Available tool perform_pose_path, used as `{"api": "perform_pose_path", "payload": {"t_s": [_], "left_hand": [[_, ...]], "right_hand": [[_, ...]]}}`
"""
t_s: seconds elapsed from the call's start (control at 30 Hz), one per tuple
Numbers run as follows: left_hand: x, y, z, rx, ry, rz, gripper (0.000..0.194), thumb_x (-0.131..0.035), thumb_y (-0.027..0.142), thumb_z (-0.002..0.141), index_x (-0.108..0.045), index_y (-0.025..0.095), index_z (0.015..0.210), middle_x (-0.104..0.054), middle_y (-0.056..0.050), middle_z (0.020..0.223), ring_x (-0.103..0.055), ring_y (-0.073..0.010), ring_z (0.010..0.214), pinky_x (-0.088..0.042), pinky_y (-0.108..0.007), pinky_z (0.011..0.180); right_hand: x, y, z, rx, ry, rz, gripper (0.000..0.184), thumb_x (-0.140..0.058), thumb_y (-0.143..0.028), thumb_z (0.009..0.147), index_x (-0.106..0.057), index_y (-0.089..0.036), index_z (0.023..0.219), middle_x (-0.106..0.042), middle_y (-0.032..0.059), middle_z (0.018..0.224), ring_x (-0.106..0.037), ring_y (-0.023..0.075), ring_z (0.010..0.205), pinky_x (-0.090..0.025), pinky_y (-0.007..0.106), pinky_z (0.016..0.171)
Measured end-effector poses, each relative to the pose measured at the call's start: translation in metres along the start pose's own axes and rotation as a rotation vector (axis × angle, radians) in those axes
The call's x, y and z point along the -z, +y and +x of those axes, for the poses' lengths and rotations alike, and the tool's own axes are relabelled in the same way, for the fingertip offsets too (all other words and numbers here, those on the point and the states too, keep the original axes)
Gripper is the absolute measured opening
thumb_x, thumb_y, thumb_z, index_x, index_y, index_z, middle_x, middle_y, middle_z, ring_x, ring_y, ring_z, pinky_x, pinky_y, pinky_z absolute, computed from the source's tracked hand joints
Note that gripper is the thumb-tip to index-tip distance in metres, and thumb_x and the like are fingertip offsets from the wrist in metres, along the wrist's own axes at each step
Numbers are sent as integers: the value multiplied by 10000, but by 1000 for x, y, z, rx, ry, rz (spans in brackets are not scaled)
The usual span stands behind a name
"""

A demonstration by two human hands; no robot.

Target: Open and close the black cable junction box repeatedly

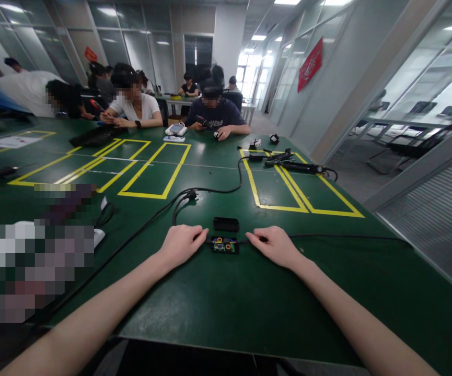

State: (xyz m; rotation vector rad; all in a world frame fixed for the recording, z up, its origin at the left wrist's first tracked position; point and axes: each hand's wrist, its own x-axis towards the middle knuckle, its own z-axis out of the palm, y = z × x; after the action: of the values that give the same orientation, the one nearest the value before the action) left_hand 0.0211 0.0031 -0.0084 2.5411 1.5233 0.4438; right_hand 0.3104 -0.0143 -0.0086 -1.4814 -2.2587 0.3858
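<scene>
A person's left hand [181, 244] and right hand [275, 244] rest on either side of a small open rectangular black plastic case [213, 249], fingers curled and thumbs drawn in close to the forefingers; whether either pinches the thin black lead at the case's ends cannot be told. The case lies on the table between the fingertips, baring a green circuit board [220, 248] with copper-coloured rings and coloured wires. Just beyond it sits a matching hollow black plastic shell [226, 224].

A black power plug [190, 195] stands out on its cord past the left hand, while a black rubbery cable [347, 236] runs from the right hand toward the table's right edge. Another long black cord [147, 224] snakes across the glossy green tabletop [194, 297], which is marked with yellow tape rectangles [143, 196]. At the far side, a co-worker in a dark T-shirt [216, 116] and another in a white top [147, 108] sit bent over small objects, near a white handheld device [176, 129].
</scene>
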Motion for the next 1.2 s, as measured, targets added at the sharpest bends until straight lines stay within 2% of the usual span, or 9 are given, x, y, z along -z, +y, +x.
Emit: {"api": "perform_pose_path", "payload": {"t_s": [0.1,0.2,0.3,0.37,0.5,0.6,0.77,1.03,1.2], "left_hand": [[1,1,2,37,20,12,420,-438,387,1055,-595,213,707,-649,-25,638,-633,-207,631,-284,-274,591],[1,0,1,0,28,0,417,-430,387,1066,-585,211,721,-658,-25,657,-640,-204,648,-314,-269,603],[-1,-1,-1,-56,16,10,435,-402,381,1084,-574,206,724,-665,-25,672,-639,-191,657,-336,-262,610],[-3,-1,-2,-82,9,22,435,-391,374,1092,-577,204,737,-668,-26,684,-638,-185,659,-342,-259,610],[-6,-1,-3,-115,5,32,425,-388,361,1100,-593,200,763,-673,-25,709,-646,-182,683,-360,-256,622],[-7,1,-3,-125,11,42,419,-398,350,1100,-594,198,762,-668,-19,713,-645,-180,685,-374,-258,632],[-9,0,-3,-136,13,-3,422,-401,350,1105,-586,198,758,-659,-10,714,-639,-176,687,-382,-258,636],[-8,2,-2,-213,10,-100,442,-358,377,1110,-595,202,780,-617,-5,703,-600,-170,677,-423,-258,662],[-2,6,-4,-280,-38,-170,296,-413,280,1063,-570,200,825,-639,-18,796,-610,-180,745,-439,-290,726]], "right_hand": [[0,-1,2,-17,36,-56,494,-447,-467,991,-372,-227,566,-457,-15,498,-448,141,473,-280,279,554],[1,-3,2,12,9,-63,376,-487,-375,983,-511,-226,638,-550,-12,553,-526,156,513,-311,271,557],[2,-5,-1,96,-48,-4,243,-474,-263,987,-668,-225,845,-705,14,742,-658,178,657,-411,269,620],[1,-7,-2,149,-54,31,242,-463,-202,981,-700,-220,932,-751,38,872,-699,184,752,-454,277,671],[-4,-14,-4,200,-35,45,233,-471,-160,978,-692,-205,917,-718,40,869,-660,163,718,-455,271,657],[-8,-18,-3,206,-34,68,223,-507,-224,1011,-652,-204,843,-671,31,808,-629,164,715,-459,274,663],[-11,-16,-3,180,-52,161,297,-499,-326,1057,-641,-206,827,-666,41,815,-625,181,750,-477,300,697],[-8,-17,-3,115,-93,258,252,-542,-307,1026,-631,-204,813,-650,22,803,-599,174,723,-442,289,656],[-5,-18,-3,92,-110,307,263,-546,-324,1025,-629,-204,806,-645,20,802,-595,175,727,-438,289,650]]}}
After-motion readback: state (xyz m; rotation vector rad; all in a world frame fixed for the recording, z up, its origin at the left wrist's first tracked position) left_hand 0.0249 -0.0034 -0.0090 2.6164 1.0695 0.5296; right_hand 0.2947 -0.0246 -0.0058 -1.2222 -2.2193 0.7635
